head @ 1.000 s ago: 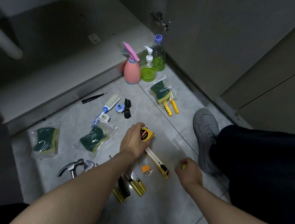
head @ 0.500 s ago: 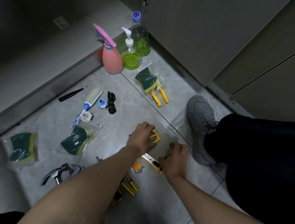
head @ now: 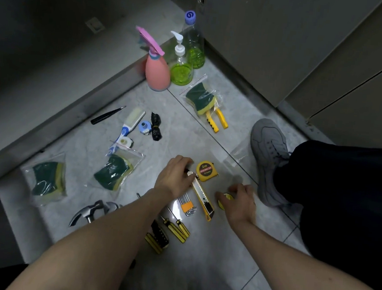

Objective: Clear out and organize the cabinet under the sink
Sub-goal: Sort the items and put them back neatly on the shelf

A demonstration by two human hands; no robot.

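Tape measure point(head: 204, 171) now free on floor, just above utility knife point(head: 202, 198). Left hand point(head: 175, 177) lets go of it, fingers pinch knife tip. Right hand point(head: 240, 201) arrives right of knife, gripping small yellow object point(head: 225, 200). Tools gathering in one cluster; sorting underway.

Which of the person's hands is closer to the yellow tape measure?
Left. The left hand sits right beside the tape measure, on its left; the right hand is below and to its right, over a small yellow object.
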